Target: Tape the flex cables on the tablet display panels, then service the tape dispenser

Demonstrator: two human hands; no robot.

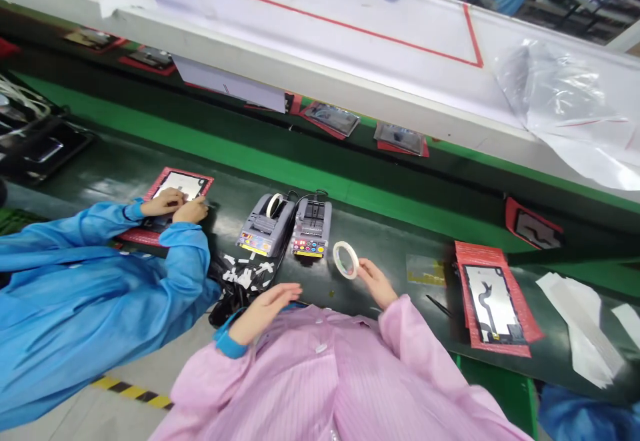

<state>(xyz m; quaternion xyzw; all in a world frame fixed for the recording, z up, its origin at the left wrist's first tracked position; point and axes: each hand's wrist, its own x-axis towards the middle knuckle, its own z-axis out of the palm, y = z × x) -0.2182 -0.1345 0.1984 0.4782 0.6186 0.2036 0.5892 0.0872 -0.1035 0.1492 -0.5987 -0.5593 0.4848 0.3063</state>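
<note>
A roll of white tape (345, 260) is pinched at its right rim by my right hand (376, 282), just above the dark green bench. My left hand (270, 306) hovers at the bench's front edge, fingers stretched out and nothing in it. Beyond my hands stand two grey tape dispensers. The left tape dispenser (266, 224) carries a white roll on top; in the right tape dispenser (312, 226) no roll shows. Several white tape scraps (246, 274) stick to a black plastic bag below the left dispenser.
On my left a co-worker in blue sleeves (175, 254) handles a device panel (183, 182) on red bubble wrap. To my right lie black tweezers (439, 305), a device panel (493, 301) on red bubble wrap and white paper strips (583, 328). A white shelf (350, 61) runs overhead.
</note>
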